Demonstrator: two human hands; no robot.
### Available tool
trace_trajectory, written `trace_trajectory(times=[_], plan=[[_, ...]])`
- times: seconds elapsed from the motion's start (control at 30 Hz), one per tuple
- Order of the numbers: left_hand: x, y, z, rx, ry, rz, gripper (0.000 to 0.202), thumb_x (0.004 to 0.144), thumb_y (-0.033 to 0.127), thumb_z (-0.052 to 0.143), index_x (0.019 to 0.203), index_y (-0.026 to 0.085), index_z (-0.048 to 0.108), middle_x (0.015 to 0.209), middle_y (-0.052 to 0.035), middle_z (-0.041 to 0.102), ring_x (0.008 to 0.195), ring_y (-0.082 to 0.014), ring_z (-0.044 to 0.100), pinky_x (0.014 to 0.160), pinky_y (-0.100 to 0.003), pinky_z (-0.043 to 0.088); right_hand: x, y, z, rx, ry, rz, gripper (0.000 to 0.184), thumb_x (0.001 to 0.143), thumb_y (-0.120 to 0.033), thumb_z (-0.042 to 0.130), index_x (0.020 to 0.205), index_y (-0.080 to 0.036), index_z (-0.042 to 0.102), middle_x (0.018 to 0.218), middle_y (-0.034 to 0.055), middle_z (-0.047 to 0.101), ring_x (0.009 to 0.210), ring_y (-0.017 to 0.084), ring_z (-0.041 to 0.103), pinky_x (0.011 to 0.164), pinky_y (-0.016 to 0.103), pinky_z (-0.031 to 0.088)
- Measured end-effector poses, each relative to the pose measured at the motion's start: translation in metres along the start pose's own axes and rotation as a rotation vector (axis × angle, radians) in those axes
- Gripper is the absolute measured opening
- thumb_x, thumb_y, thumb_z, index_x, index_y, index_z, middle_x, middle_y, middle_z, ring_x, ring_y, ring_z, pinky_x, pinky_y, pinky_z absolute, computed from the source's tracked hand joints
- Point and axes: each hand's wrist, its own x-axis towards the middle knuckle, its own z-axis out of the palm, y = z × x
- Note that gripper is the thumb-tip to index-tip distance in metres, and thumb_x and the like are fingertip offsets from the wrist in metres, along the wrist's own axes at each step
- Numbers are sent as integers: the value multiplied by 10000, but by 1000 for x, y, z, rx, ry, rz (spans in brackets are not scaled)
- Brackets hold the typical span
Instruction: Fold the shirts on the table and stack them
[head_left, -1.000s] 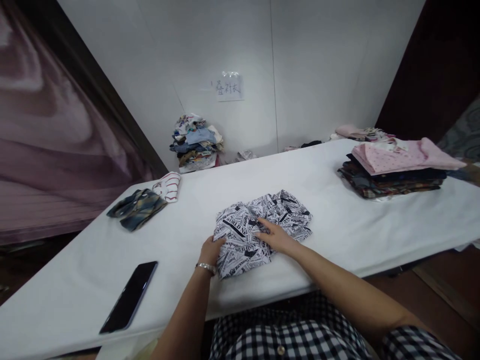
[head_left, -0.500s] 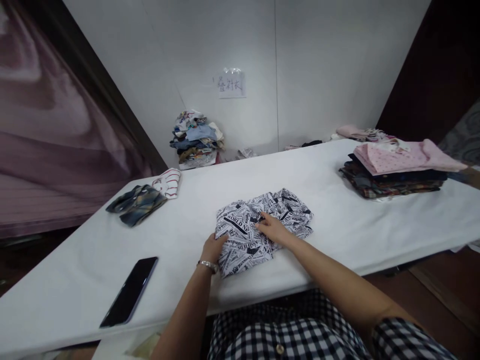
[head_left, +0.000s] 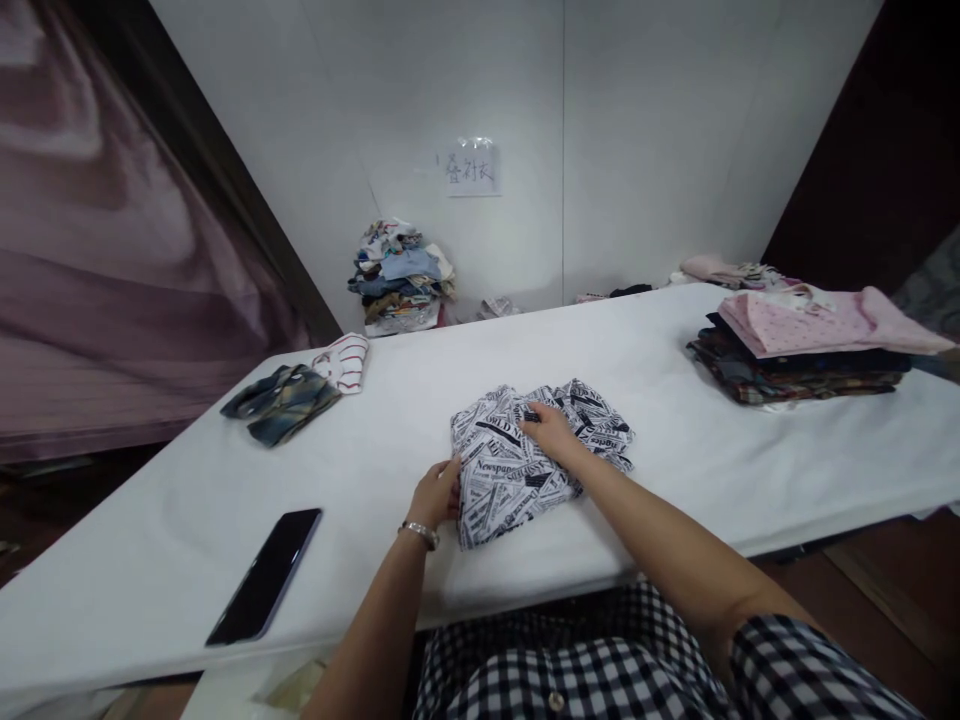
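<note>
Room: White panelled wall [head_left: 660, 130] with a paper sign [head_left: 471, 168] of handwritten characters taped to it; mauve curtain [head_left: 112, 230] hangs at far left.

Desk: White-covered desk [head_left: 675, 500] runs across the view, directly under both of the person's hands.

Left grip [head_left: 435, 495]: Fingers curve against the near left edge of the folded cloth, wrist ringed by a metal bracelet [head_left: 418, 535]. Neither spread wide nor clearly pinching; whether it holds a fold cannot be told.

Right grip [head_left: 551, 432]: Fingers lie close together, tips pressed on top of the bundle near its far edge. Any pinch is hidden.

Shirt: Black-and-white newspaper-print shirt [head_left: 525, 460] lies flat on the desk, between and under the grips, doubled into a rough, uneven bundle with its edges not yet squared.

Folded: Stack of dark plaid garments [head_left: 795, 368], topped by a pink dotted garment [head_left: 817, 322], sits well right of the right grip.

Unfolded: Loose heap of mixed clothes [head_left: 400, 280] lies behind the desk, well beyond the grips, apparently unsorted.

Also near: Blue plaid garment [head_left: 281, 403] and red-striped white garment [head_left: 343, 362] lie together, well left of the left grip. Black smartphone [head_left: 264, 577] rests face up, nearer the desk's front edge, left of the left grip.
</note>
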Motion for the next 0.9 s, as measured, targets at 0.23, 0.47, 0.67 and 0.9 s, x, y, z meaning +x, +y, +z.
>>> trace_trajectory(times=[0.23, 0.47, 0.67, 0.9], plan=[[10, 7, 3, 167, 56, 43, 584, 742, 621, 517, 1085, 152, 575, 825, -78, 672, 534, -163, 599, 499, -288, 470, -5, 15, -15, -113, -3, 10, 285, 743, -240, 593, 1002, -141, 659, 993, 73, 684, 907, 227, 610, 825, 318, 452], [31, 24, 19, 372, 127, 147, 643, 716, 458, 624, 1249, 122, 496, 1091, -141, 660, 983, -251, 619, 799, -308, 456, -13, 14, -22, -185, -1, -5, 509, 761, -323, 608, 1229, -131, 549, 1224, 142, 592, 1116, 278, 540, 952, 373, 393], [31, 21, 15, 390, 81, 221, 568, 692, 330, 642, 1213, 143, 515, 1111, -133, 655, 1009, -254, 609, 828, -308, 441, -77, 8, -47, 56, -13, 8, 392, 820, -367, 536, 1166, -187, 563, 995, 97, 665, 859, 229, 630, 769, 384, 503], [66, 54, -10, 633, 117, 435, 645, 744, 539, 563, 1247, 138, 514, 1263, -167, 559, 1137, -293, 542, 940, -364, 404, -161, 27, -50, 732, -157, 537, 364, 739, -437, 691, 985, -187, 597, 1012, 123, 658, 754, 185, 660, 550, 286, 551]])
